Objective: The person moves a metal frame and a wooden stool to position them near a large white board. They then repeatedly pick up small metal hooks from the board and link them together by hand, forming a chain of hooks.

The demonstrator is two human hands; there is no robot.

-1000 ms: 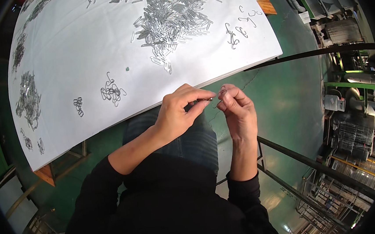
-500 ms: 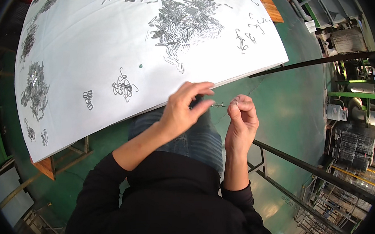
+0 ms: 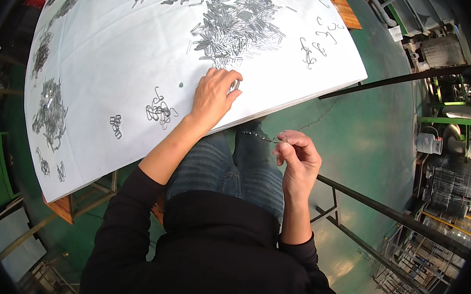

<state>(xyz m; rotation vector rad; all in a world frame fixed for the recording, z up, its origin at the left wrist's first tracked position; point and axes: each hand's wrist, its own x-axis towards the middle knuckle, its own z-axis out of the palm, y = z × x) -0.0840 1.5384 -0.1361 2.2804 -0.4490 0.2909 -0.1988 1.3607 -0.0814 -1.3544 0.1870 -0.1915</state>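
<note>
My left hand [image 3: 215, 97] is over the white-topped table [image 3: 112, 62]. Its thumb and fingers close around a shiny metal link [image 3: 235, 85] at the near end of a large heap of elongated wire links [image 3: 234, 28]. Off the table's near edge, my right hand [image 3: 301, 155] pinches the end of a thin chain of small metal links [image 3: 262, 137]. That chain stretches left from my fingertips, above my knee; its far end is hard to make out against the jeans.
S-shaped wire hooks [image 3: 160, 111] lie in a small pile left of my left hand, beside some short links [image 3: 116, 126]. Loose hooks [image 3: 308, 53] are scattered at the table's right, and another link heap [image 3: 50, 114] at its left. A dark metal rail [image 3: 384, 207] runs at right.
My left hand has moved from beside the chain up to the near end of the link heap. The chain now sags leftward from my right hand, which has shifted slightly down.
</note>
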